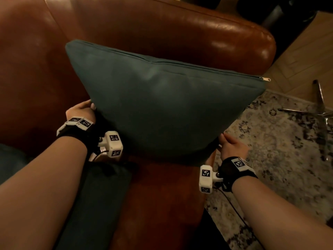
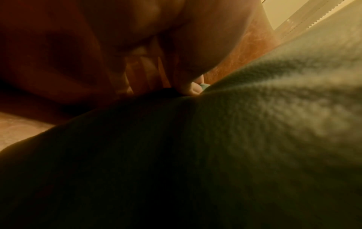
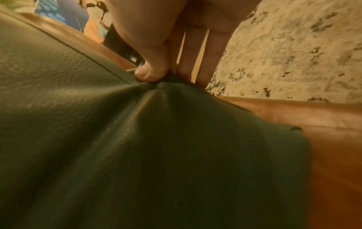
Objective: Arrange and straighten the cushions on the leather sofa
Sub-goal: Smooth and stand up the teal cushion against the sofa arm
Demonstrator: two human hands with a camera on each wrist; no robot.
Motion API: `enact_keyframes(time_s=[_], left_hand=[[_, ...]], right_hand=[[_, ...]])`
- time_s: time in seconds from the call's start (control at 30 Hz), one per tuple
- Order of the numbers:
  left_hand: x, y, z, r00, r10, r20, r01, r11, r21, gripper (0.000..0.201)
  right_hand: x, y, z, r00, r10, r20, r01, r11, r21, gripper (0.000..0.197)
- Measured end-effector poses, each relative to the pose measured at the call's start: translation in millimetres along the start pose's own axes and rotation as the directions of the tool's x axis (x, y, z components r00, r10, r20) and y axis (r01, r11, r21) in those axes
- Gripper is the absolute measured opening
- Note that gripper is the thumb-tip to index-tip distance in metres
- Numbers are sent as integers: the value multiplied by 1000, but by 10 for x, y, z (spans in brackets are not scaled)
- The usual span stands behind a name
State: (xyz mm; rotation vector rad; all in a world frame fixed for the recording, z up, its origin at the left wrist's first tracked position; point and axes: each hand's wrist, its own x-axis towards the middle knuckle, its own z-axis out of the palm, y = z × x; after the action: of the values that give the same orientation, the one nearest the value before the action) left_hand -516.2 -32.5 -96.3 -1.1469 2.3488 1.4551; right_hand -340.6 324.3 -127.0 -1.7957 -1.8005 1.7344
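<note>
- The teal cushion is standing plump and square over the seat of the brown leather sofa, near its right arm, zip seam uppermost.
- The left hand is pinching its near left corner, thumb pressing into the soft woven fabric.
- The right hand is pinching the near right corner, puckering the cloth.
- A second teal cushion is lying flat on the glossy seat, beside a mottled rug.

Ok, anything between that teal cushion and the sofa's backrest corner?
Nothing visible does. The teal cushion, pinched at its near corners by the left hand and the right hand, has bare leather backrest behind it. A second cushion lies nearer, out of the path.
</note>
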Motion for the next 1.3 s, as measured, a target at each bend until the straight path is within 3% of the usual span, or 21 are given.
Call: enact_keyframes(time_s=[0.13,0.2,0.27,0.33,0.4,0.47,0.53,0.57,0.6,0.63,0.8,0.9,1.0,1.07,1.17,1.23,1.3], left_hand=[[-25,-132,60,1000,21,-11,-21,997,69,32],[44,-201,64,999,12,50,-23,972,234,35],[64,-234,61,980,-31,199,-67,881,469,35],[25,-186,38,958,-75,275,-139,720,680,31],[-17,-117,0,942,-63,331,-246,542,803,30],[118,-139,-12,930,-31,367,-317,440,840,33],[275,-153,-16,921,-2,390,-363,363,858,39],[334,-179,-25,923,22,384,-361,395,845,41],[416,-211,-21,921,31,389,-374,355,857,41],[449,-230,-37,912,32,408,-400,281,872,40],[306,-201,20,906,-65,419,-406,150,901,32],[344,-351,-15,883,-101,459,-458,35,888,39],[581,-546,-39,870,-162,466,-477,-36,878,40],[573,-499,-53,867,-190,460,-476,-42,879,39],[556,-488,-59,861,-167,481,-491,-22,871,28],[572,-493,-25,850,-164,501,-507,1,862,7],[593,-482,-17,849,-136,511,-512,29,859,10]], right_hand=[[26,85,-65,992,35,125,-38,999,23,23],[47,169,-105,980,76,182,-84,996,40,32],[56,243,-96,962,139,237,-139,990,-17,43],[17,252,-16,940,192,282,-176,981,-83,47],[14,239,74,958,177,224,-132,970,-203,41],[57,209,89,989,114,92,-82,952,-294,33],[125,194,44,996,91,11,-85,957,-279,28],[158,201,15,997,81,-10,-80,958,-274,25],[204,220,5,998,69,-14,-70,958,-280,23],[224,234,-3,998,56,-7,-56,959,-279,22],[280,336,-101,985,76,153,-32,963,-269,29],[252,425,-177,958,63,279,69,896,-439,43],[193,515,-101,895,163,416,175,729,-662,48],[197,534,-31,905,159,395,211,640,-739,35],[218,501,24,942,93,324,219,561,-798,15],[242,488,19,941,68,330,249,522,-816,18],[250,491,-9,944,67,322,237,543,-806,13]])
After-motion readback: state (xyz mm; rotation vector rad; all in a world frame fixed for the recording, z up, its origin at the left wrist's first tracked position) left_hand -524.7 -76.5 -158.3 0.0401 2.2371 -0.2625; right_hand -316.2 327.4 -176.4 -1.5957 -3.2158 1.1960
